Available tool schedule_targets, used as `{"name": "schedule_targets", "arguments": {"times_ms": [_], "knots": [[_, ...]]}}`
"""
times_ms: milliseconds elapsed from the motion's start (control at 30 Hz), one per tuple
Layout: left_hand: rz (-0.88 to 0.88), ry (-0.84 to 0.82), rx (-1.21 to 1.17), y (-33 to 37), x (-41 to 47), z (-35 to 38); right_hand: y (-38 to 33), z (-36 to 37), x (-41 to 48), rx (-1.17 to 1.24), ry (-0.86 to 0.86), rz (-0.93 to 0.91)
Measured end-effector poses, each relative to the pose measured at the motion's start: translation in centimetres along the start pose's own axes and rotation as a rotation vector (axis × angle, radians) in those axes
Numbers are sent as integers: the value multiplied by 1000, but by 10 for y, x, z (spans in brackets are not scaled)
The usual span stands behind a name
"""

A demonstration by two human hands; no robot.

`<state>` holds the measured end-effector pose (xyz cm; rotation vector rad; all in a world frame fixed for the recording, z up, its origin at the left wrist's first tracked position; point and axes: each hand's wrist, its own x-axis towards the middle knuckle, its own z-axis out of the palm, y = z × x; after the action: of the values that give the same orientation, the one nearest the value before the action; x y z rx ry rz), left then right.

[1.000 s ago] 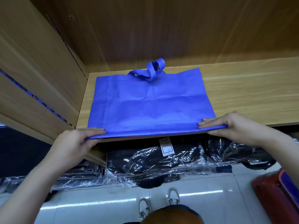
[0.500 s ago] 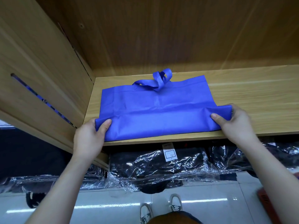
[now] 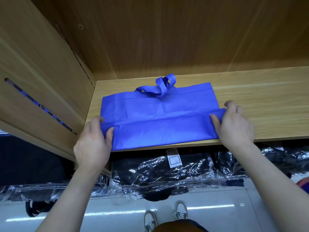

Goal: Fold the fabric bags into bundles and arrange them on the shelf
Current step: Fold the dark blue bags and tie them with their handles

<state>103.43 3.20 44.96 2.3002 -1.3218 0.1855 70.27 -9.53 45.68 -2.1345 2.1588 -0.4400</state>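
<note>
1. Since a second ago, your hands have carried the near edge of the blue bag (image 3: pixel 160 113) back over its body, so a doubled band now lies along the front of the shelf (image 3: pixel 260 97).
2. One blue fabric bag lies flat on the wooden shelf, toward its left end and near the side wall. Its two loop handles (image 3: pixel 164 87) are bunched together at the far edge.
3. Two hands show, one at each end of the folded band, backs upward, with bare forearms reaching in from below.
4. Your left hand (image 3: pixel 92 148) pinches the band's left end, thumb on top of the fabric and fingers curled round the end.
5. Your right hand (image 3: pixel 234 126) pinches the right end the same way, thumb on top and fingers curled past the edge.
6. Below the shelf lie at least two dark packs (image 3: pixel 158 174) in clear plastic. One of them bears one white label (image 3: pixel 173 160). Two shoes (image 3: pixel 181 210) stand on pale floor tiles.
</note>
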Motion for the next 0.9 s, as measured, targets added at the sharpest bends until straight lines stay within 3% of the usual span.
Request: {"name": "schedule_targets", "arguments": {"times_ms": [67,133,233,300,367,467,567,700,900], "knots": [[296,43,40,-6,2,1,3,2,2,39,95,-76],[530,-99,-13,-19,5,1,6,6,6,13,142,-309],[457,-470,-71,-35,2,-7,15,9,8,93,-62,-609],[516,-494,69,-42,-1,-10,25,3,8,123,-275,-594],[565,-497,114,-47,-3,-9,33,-3,9,15,-359,-657],[523,-500,24,-51,3,-10,45,-5,7,-42,-365,-735],[427,-473,-191,-51,4,-19,52,-11,8,117,-423,-709],[31,-444,-540,-42,-1,-30,52,-29,8,472,-545,-406],[-185,-286,-699,-20,-9,-25,49,-40,12,678,-570,-268]]}}
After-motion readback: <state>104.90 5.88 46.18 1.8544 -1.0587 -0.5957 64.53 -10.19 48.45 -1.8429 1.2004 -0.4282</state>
